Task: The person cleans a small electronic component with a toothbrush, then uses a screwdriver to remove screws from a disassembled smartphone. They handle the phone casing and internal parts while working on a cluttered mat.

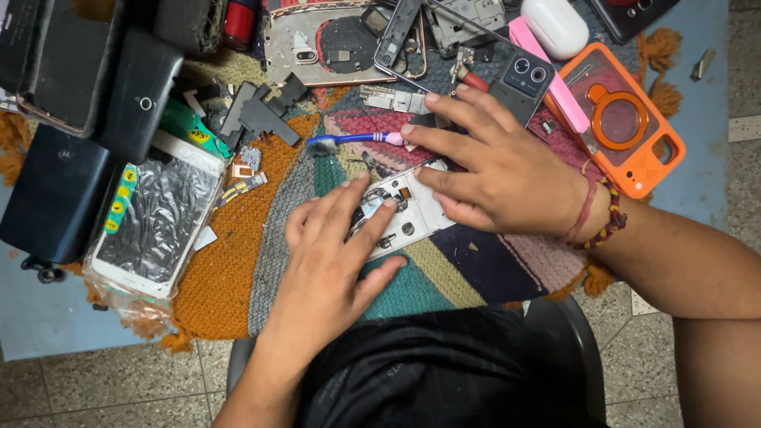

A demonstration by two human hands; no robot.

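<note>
My left hand (333, 254) and right hand (495, 162) lie flat, fingers spread, pinning the opened white phone body (404, 210) on the woven mat (238, 261) — a blue toothbrush (353, 140) lies at its eleven o'clock, an orange phone case (634, 127) at two.

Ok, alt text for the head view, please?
Both hands press on an opened phone body lying on a colourful knitted mat: left hand in front, right hand behind. A blue toothbrush, an orange phone case and phone parts surround them.
</note>
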